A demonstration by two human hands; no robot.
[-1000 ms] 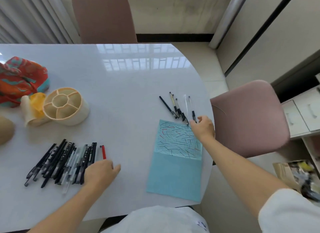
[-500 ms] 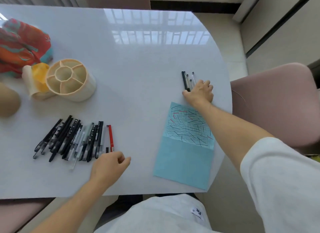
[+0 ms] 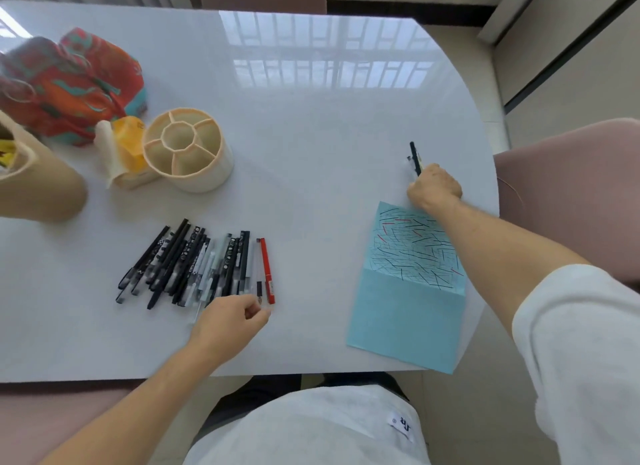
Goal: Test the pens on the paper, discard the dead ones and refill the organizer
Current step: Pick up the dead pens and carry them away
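Observation:
A blue paper (image 3: 412,291) covered in pen strokes lies at the table's right front. My right hand (image 3: 434,187) is just beyond its far edge, closed around a small bunch of pens (image 3: 414,158) whose ends stick out past the fingers. A row of several pens (image 3: 194,264), mostly black with one red pen (image 3: 266,269) at its right end, lies at the front left. My left hand (image 3: 230,321) rests at the near end of that row, fingers curled and touching the pen tips. The round beige organizer (image 3: 188,153) with empty compartments stands at the left.
A red patterned bag (image 3: 69,84), a yellow-and-cream packet (image 3: 121,149) and a tan container (image 3: 38,184) crowd the left side. Pink chairs stand at the right (image 3: 571,194) and at the far side. The table edge curves close to the right of my right hand.
My right hand has gathered the scattered pens beyond the paper into a bunch and closed on them. My left hand has stayed at the near end of the pen row.

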